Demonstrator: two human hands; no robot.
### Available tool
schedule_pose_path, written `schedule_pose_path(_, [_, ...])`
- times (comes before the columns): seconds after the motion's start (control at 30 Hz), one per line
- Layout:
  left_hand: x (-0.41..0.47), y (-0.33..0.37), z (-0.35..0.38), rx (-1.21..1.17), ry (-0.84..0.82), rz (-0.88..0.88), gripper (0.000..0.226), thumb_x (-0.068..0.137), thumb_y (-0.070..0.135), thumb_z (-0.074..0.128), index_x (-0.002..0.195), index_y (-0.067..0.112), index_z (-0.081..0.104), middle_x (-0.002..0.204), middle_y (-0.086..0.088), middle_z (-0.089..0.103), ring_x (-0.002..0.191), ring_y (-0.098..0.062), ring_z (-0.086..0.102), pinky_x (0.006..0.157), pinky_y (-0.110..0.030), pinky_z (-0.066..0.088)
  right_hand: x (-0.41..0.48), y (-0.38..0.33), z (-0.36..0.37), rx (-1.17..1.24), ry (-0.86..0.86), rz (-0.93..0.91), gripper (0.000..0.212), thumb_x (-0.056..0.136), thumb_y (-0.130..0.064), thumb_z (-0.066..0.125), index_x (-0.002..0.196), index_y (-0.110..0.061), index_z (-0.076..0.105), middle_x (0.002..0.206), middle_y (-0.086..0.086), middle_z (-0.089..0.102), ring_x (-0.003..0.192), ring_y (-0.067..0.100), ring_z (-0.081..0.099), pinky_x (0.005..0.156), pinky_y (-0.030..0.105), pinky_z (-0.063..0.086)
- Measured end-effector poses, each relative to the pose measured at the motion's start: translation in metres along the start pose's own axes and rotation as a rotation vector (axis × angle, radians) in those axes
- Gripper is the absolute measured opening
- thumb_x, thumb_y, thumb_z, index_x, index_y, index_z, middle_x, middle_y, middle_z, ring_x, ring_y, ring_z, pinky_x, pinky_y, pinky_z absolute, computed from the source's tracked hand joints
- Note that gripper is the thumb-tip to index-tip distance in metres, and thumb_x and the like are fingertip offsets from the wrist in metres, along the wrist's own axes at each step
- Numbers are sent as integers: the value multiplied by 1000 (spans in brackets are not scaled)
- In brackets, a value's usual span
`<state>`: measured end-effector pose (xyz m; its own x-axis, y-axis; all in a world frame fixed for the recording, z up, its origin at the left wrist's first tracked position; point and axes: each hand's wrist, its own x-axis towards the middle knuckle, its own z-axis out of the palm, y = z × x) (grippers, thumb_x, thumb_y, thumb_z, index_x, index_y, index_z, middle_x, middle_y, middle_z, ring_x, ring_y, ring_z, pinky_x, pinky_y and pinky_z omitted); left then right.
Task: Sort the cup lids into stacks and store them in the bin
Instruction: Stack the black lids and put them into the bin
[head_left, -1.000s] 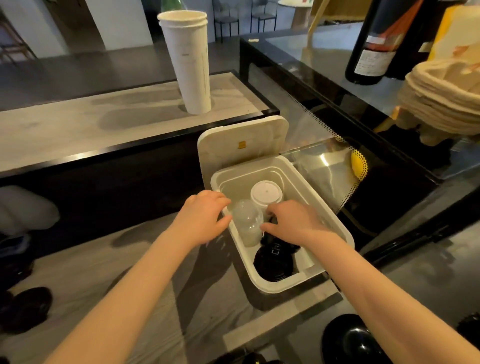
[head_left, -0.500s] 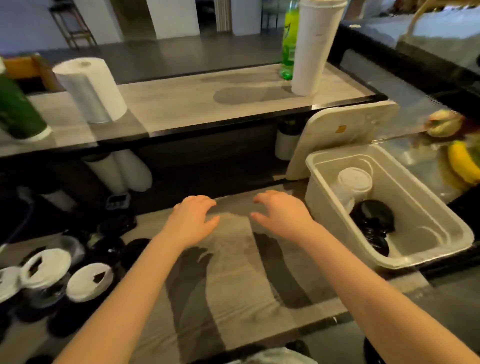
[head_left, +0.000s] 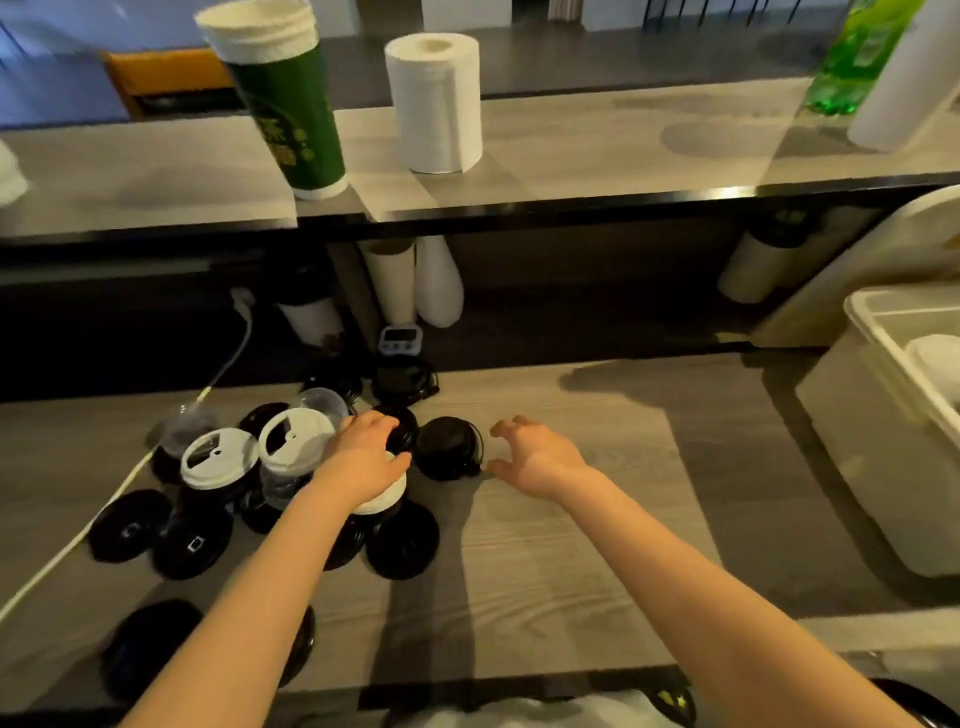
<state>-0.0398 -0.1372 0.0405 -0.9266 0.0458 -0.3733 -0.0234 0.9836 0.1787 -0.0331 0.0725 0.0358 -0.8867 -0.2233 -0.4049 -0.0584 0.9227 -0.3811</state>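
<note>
Grey wood-grain counter (head_left: 571, 525) fills the lower half of the view, with a raised shelf (head_left: 597, 150) behind it carrying a sleeve of green paper cups (head_left: 285, 104) and a paper towel roll (head_left: 436, 104). At the far right edge sits the white plastic bin (head_left: 878, 467), its cover (head_left: 883, 270) leaning open behind it and a white lid stack (head_left: 935, 358) just visible inside.

The unsorted cup lids lie well apart from the bin, heaped on the left of the counter: flat black lids (head_left: 192, 543), two white sip lids (head_left: 218, 460) and a clear dome lid (head_left: 324, 402) among them.

The left hand (head_left: 363, 460) lies over a short stack of white lids (head_left: 387, 501), fingers curved across its top towards the pile; whether it actually grips that stack cannot be told.

The right hand (head_left: 540, 460) is empty, fingers spread and hooked like a claw, palm down.

A single black lid (head_left: 447, 452) lies flat between the two hands, just beside the right fingertips (head_left: 501, 428) and directly to their left. It is round, so no long axis matters. Both hands are close to it, but only the right looks free to take it, probably with a short reach leftwards and down. The bin lies the opposite way, off to the right.
</note>
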Motion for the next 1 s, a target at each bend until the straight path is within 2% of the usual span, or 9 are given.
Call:
schedule_pose_path(0.2, [-2,-41,13,29,-156,-82,93,77,59,63,148,19,18,153,-3,21,142,-28,16,112,-42,23,41,-22,41,-36,-160,-43,62,93,-30,52,148,-21,26,153,8,26,134,32,34,107,45,38])
schedule_pose_path(0.3, [-3,-48,22,43,-155,-48,97,74,60,65,148,20,17,150,-5,27,139,-29,22,112,-42,24,52,-20,54,36,-188,-16,66,91,-28,54,149,-21,22,154,11,23,135,35,32,110,45,34])
schedule_pose_path(0.4, [-2,-51,27,-6,-81,-15,95,73,55,68,147,20,19,149,-4,29,138,-26,26,111,-40,26,52,-18,57,48,-97,-19,63,89,-31,56,146,-22,29,146,11,32,130,35,35,107,44,37])
schedule_pose_path(0.5, [-3,-46,23,-132,-4,23,98,73,49,71,148,21,15,152,0,20,139,-23,24,111,-36,27,47,-27,50,95,190,-43,47,92,-28,53,137,-19,43,130,8,47,121,28,42,99,38,42])
schedule_pose_path(0.57, [-5,-38,17,-202,45,57,100,73,46,72,148,22,10,153,4,14,140,-20,21,110,-35,28,44,-40,41,327,262,-35,34,95,-29,50,126,-16,55,115,5,58,109,22,52,91,35,46])
schedule_pose_path(0.67, [-12,-28,16,-304,151,135,99,72,41,73,146,23,10,149,6,12,138,-18,19,108,-30,26,37,-58,31,785,56,-4,24,97,-34,48,108,-18,62,91,-1,65,85,15,61,78,32,49])
schedule_pose_path(0.8, [-19,-23,19,-418,203,195,97,73,33,71,147,22,10,149,6,9,140,-17,15,111,-30,23,33,-67,26,1153,-125,54,13,94,-25,55,96,-12,58,86,3,69,81,18,66,78,33,54])
schedule_pose_path(0.9, [-23,-29,17,-435,147,224,99,78,31,70,149,24,2,155,6,1,143,-17,9,113,-31,20,36,-71,25,1255,-165,80,9,93,-19,58,94,-11,56,93,8,70,86,22,67,80,37,56])
schedule_pose_path(1.0, [-21,-48,10,-411,72,182,109,78,38,71,148,31,-12,157,9,-12,146,-15,-5,117,-38,12,38,-78,24,1186,-96,129,24,92,-19,60,111,-5,55,102,12,69,96,26,67,82,39,57])
